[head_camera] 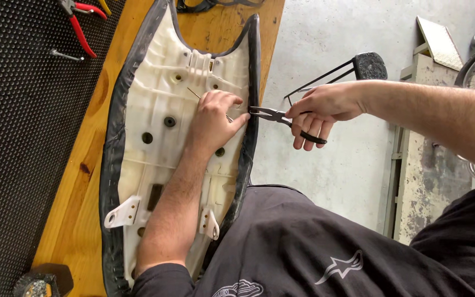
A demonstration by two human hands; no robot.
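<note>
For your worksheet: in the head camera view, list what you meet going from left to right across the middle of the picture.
Black rubber mat → wooden bench top → upturned white seat base → left hand pressing on it → black pliers → right hand gripping them → grey concrete floor.

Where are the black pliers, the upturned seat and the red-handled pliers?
black pliers (279,116): head view, on the pivot.
upturned seat (160,93): head view, on its cream plastic underside.
red-handled pliers (81,30): head view, on a red handle.
</note>
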